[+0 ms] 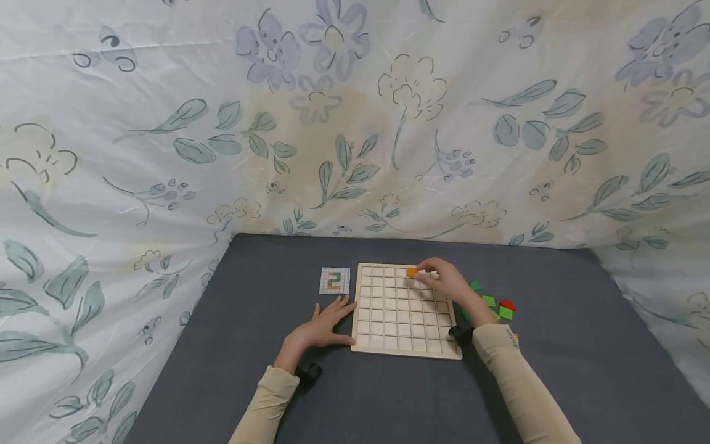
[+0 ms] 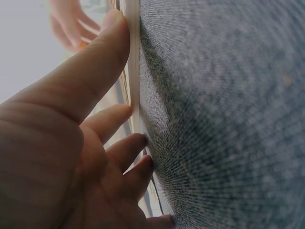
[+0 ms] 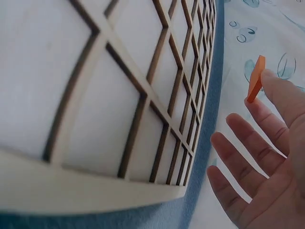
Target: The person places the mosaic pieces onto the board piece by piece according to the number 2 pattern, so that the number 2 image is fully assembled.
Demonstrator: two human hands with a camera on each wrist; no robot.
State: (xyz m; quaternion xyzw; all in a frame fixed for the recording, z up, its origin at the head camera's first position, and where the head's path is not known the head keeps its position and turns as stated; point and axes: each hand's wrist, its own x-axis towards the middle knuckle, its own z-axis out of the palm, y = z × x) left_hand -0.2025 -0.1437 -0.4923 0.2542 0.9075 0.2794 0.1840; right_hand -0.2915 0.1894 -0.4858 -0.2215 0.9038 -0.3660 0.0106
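A wooden grid board with square cells lies on the dark cloth. Between thumb and index finger, my right hand pinches a small orange square tile above the board's far edge; its other fingers are spread. My left hand rests at the board's left side with fingers extended, and in the left wrist view its thumb touches the wooden edge. Beyond the left fingertips lies a small pattern card showing a coloured figure on a grid.
Right of the board lie several loose tiles, among them a green tile and a red tile, partly hidden by the right forearm. Dark cloth covers the table. A floral curtain hangs behind it.
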